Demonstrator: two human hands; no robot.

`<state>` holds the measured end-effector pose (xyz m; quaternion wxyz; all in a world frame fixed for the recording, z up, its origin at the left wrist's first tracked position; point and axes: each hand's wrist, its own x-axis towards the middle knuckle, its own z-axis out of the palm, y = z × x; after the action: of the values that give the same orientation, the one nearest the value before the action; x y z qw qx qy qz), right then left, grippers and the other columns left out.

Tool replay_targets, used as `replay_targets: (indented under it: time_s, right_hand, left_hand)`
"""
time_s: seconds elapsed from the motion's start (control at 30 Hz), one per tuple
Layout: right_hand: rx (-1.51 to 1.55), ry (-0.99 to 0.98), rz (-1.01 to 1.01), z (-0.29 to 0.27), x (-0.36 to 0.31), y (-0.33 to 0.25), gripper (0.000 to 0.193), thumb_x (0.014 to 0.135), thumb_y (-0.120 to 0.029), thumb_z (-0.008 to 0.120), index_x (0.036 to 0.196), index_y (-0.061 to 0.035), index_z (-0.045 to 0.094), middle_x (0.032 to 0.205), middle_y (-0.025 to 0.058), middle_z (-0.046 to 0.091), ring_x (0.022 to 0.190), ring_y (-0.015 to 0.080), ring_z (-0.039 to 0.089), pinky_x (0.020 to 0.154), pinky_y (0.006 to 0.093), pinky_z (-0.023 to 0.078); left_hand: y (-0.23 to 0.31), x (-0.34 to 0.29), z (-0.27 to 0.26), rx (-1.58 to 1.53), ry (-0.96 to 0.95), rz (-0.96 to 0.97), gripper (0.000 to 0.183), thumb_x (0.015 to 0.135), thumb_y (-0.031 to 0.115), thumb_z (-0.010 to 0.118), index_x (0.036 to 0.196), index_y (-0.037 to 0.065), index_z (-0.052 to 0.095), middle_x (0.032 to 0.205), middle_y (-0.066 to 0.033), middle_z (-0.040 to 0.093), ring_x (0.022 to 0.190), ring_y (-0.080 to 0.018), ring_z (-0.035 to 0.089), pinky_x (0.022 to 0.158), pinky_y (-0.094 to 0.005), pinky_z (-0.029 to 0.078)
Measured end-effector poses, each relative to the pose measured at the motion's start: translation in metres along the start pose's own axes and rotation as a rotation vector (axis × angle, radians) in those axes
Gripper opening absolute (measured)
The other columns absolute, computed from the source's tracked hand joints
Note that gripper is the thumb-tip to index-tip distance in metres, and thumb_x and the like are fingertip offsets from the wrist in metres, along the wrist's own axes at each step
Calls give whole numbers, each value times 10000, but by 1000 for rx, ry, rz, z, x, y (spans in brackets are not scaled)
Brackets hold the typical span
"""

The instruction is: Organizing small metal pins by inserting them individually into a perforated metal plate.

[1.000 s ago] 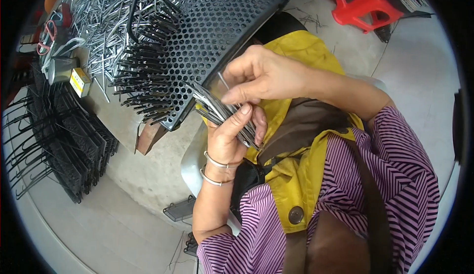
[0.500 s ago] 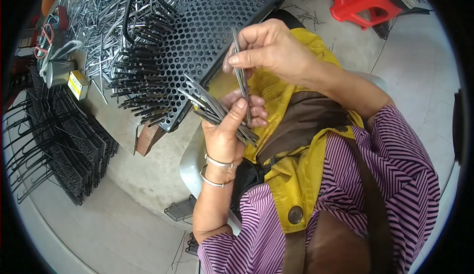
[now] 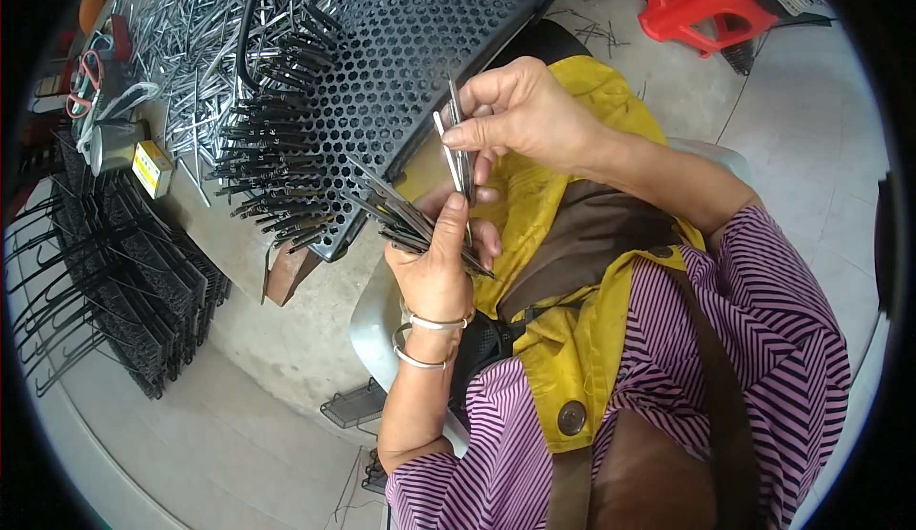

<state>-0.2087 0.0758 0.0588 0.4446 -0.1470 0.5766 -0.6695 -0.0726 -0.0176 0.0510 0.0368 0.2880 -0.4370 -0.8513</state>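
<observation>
Bundle of slender grey metal strips (image 3: 405,217), clasped in left hand (image 3: 431,277), several pinched in right hand (image 3: 532,115); unreadable printing on small yellow-and-white cardboard box (image 3: 152,168).

Left hand (image 3: 434,270) curled closed, right hand (image 3: 527,115) pinching nearby

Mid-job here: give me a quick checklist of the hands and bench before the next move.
1. Left hand has the bundle of thin metal strips under its thumb: ok.
2. Right hand pinches a few separate strips between thumb and fingers: ok.
3. Bundle ends even: not ok, they fan out unevenly.
4. Number of strips in each hand: cannot tell, they overlap and fingers cover them.
5. Dark pieces lined up along the left part of the black perforated panel: ok.
6. Loose silver strips in reserve beside the panel: ok, a large pile.
</observation>
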Motion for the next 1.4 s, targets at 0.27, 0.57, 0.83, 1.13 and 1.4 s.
replay_targets:
  time_s: [0.27,0.57,0.83,1.13,1.4]
  right_hand:
    - [-100,8,-62,-1,2,4,149,759,-6,598,886,57,553,687,76,596,530,104,581,453,191,477]
    - [-108,106,-169,-1,1,-8,442,787,-3,557,1175,56,353,702,131,598,550,133,585,456,209,487]
    - [-253,162,-638,15,29,-31,364,781,10,535,1128,19,424,660,80,601,544,87,578,448,185,466]
    - [-625,475,-1412,39,91,-28,151,714,-25,624,858,-15,580,687,91,611,587,185,614,513,237,487]
    - [-892,388,-1480,41,103,-25,220,664,19,659,873,1,597,765,92,624,654,173,620,556,226,500]
  left_hand:
    - [4,-3,4,167,11,28,164,838,71,516,944,-47,556,774,-120,615,451,-131,512,379,-207,373]
    - [2,-1,-1,8,-27,-29,164,847,95,489,888,-60,524,746,-150,600,476,-163,541,392,-226,401]
    - [1,-5,3,-236,-84,-148,223,836,126,509,987,-24,444,855,-209,572,642,-252,590,540,-314,504]
    - [-2,-3,1,-283,-71,-180,219,838,113,505,1002,-20,450,859,-195,577,656,-247,594,559,-313,504]
    - [-2,-2,2,-302,-56,-202,195,838,85,479,996,-28,467,835,-217,577,646,-256,592,532,-315,509]
